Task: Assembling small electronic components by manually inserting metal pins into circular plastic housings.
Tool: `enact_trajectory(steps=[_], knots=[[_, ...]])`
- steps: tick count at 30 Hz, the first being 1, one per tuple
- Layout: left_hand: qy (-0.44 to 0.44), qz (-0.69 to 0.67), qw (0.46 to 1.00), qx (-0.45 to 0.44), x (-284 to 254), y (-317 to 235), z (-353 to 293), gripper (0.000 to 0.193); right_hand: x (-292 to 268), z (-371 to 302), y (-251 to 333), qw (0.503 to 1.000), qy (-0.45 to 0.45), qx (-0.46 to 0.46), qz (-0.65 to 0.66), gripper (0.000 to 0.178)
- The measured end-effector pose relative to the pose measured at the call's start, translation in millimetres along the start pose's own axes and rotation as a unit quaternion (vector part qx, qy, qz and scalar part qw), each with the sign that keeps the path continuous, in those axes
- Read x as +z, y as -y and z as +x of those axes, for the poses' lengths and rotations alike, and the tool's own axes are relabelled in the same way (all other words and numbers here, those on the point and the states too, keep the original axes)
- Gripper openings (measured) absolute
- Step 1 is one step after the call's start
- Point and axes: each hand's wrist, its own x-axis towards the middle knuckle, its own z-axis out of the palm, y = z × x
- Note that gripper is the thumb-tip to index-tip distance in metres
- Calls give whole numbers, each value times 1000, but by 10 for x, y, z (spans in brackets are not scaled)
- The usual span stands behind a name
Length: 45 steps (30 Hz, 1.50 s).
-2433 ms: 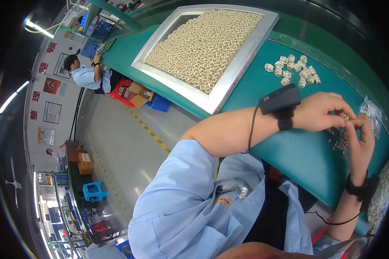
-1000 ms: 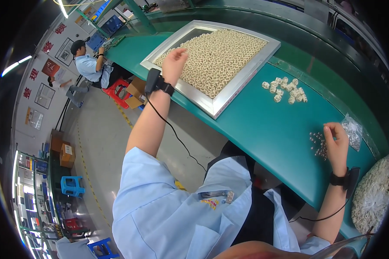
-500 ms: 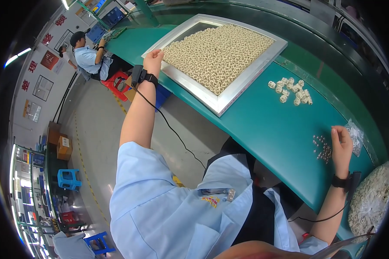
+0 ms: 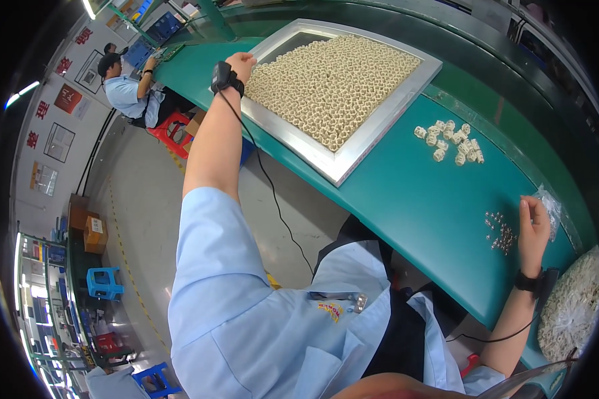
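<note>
My left hand is at the far left edge of a silver metal frame, its fingertips pinched together over the rim. What they hold, if anything, is too small to make out. Rows of small cream plastic parts fill most of the frame; a bare dark strip shows near its far left corner. Beside a scatter of tiny shiny metal pieces, my right hand is raised with thumb and fingers curled together, and any content is hidden. A clear plastic bag lies just behind it.
A loose group of cream parts lies on the green tabletop, right of the frame. A big clear bag of pale parts stands at the near right. Another person sits farther along the bench. A black cable hangs from my left wrist.
My left hand has moved farther away along the frame's left edge, its fingers still together. My right hand stays by the metal pieces, with only a slight shift.
</note>
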Motion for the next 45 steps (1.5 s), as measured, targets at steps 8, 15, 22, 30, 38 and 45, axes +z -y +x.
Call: enact_trajectory(steps=[8,15,22,30,38,45], knots=[[60,101,993,10,356,-29,424,26,-64,66,-109,999,-41,14,-30,14],[108,135,985,30,448,-20,467,24,-70,70,-164,999,-16,32,-31,15],[152,137,979,15,502,274,672,23,-27,114,-173,998,-10,54,2,15],[63,74,995,20,574,242,636,26,-65,59,-152,997,-7,78,13,15],[151,-335,928,59,127,-1372,-473,23,-82,111,-39,1000,0,-1,-17,15],[270,-189,812,482,-82,-2746,-2109,19,-45,102,-73,998,-11,48,49,16]])
